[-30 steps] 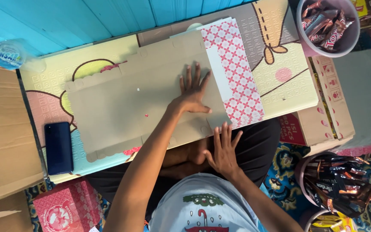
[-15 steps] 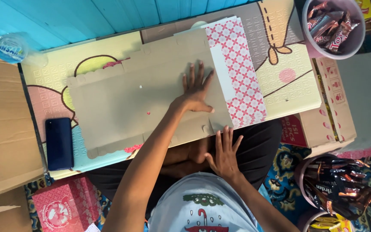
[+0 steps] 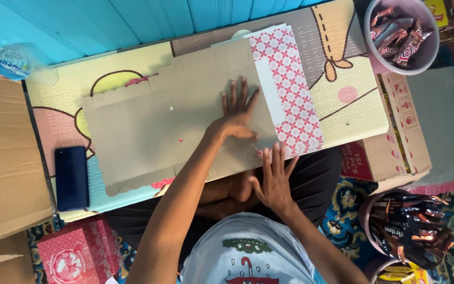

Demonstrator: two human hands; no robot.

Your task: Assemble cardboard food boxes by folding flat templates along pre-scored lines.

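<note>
Head view: flat cardboard box blank (image 3: 153, 131), on patterned surface (image 3: 353, 115). Left hand (image 3: 237, 113) pressing flat, fingers spread; right hand (image 3: 275, 179) open at near edge, gripping nothing. Likely light, stiff, creasable; best held by edges.

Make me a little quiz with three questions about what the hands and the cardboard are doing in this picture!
1. True or false: the left hand lies flat, fingers spread, on the unfolded cardboard sheet.
2. Where is the right hand? A) on the phone B) at the near edge of the sheet, beside its red patterned panel C) in the bowl of wrapped snacks
3. Fill in: the dark phone lies on the cartoon ____.

Key: 1 true; 2 B; 3 mat.
</note>
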